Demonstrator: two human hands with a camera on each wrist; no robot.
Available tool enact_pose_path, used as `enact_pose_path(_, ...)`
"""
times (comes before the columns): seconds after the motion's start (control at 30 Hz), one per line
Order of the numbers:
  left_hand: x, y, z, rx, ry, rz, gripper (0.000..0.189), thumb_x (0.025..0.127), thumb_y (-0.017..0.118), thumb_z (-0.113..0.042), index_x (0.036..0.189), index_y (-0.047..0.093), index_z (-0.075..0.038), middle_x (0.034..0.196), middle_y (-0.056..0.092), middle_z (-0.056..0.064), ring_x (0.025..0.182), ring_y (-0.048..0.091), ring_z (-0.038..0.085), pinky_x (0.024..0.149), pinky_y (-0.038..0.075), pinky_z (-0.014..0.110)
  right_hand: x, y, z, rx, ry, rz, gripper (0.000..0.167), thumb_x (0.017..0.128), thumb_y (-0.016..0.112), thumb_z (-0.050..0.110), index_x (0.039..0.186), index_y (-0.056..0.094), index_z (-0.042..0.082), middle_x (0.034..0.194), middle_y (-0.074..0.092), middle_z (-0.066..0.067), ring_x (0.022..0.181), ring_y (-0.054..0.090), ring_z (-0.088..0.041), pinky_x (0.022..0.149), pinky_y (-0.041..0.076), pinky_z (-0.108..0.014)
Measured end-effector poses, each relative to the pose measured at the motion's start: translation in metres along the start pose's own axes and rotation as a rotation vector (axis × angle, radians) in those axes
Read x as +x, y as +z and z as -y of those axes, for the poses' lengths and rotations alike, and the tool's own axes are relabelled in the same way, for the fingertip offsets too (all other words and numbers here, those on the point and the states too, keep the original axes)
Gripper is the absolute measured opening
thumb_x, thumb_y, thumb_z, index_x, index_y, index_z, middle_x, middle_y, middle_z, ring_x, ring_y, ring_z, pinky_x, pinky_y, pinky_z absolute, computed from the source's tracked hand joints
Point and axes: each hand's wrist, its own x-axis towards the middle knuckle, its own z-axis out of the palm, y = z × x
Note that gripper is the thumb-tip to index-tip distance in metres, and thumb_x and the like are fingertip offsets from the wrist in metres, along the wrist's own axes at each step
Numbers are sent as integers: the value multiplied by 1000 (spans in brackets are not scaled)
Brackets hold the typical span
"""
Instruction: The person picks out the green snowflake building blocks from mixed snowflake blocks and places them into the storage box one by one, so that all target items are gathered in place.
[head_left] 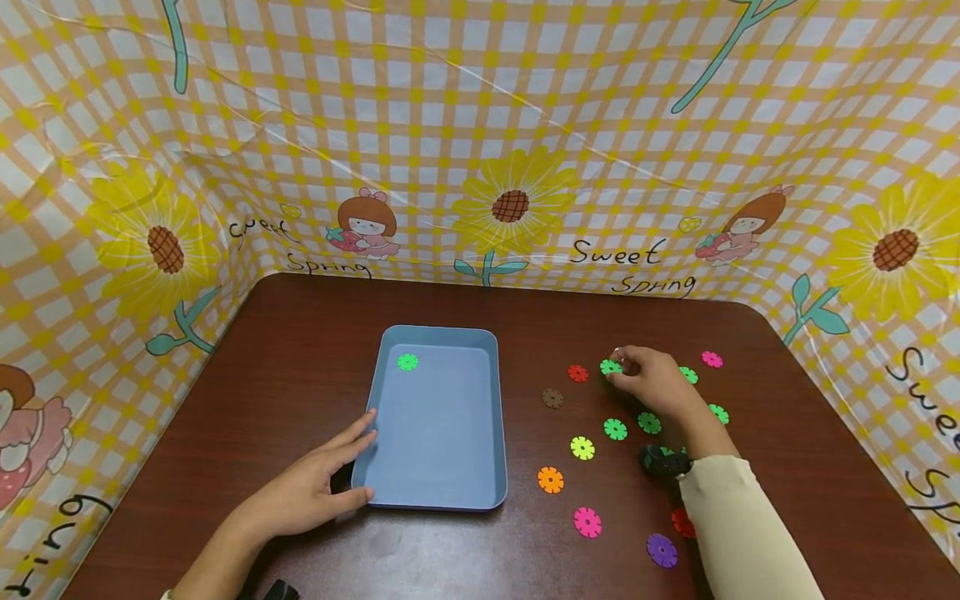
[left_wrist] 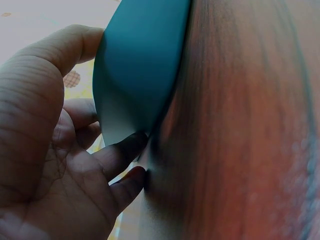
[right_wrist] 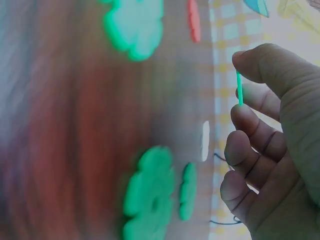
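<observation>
Dark brown table [head_left: 307, 367], checked cloth [head_left: 420, 108], printed sunflowers [head_left: 511, 206]

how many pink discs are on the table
2 in sight: one pink disc lies to the right of the right hand; the second pink disc lies nearer the person, beyond the blue tray's right side. The right sleeve may hide more.

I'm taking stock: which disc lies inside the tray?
The green disc at the far left of the tray. The right hand pinches another; the other visible ones lie on the table.

Tray [head_left: 438, 433] on table [head_left: 300, 350], disc [head_left: 407, 362] inside, more discs [head_left: 615, 429] right
</observation>
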Motion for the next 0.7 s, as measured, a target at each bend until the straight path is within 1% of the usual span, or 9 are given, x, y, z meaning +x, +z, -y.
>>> enact_pose_path(0.27,1,0,1,0,0,4,76,96,65,-42,154,34,-3,166,14,0,148,20,23,108,33,56,8,3,17,32,-54,-49,24,92,72,21,111,68,8,91,60,-5,86,53,-25,68,44,-36)
enact_pose_path(0.43,2,0,1,1,-2,5,76,96,65,-43,154,34,-3,166,13,-1,148,20,23,108,33,56,14,5,29,43,-77,-43,23,92,71,19,112,68,8,93,61,-5,85,53,-23,70,45,-38)
enact_pose_path(0.7,1,-1,0,8,-4,-2,77,96,65,-44,153,35,-2,165,15,0,148,21,23,109,32,55,24,9,51,68,-112,-32,20,92,70,15,111,68,9,93,60,-5,83,52,-22,70,44,-39)
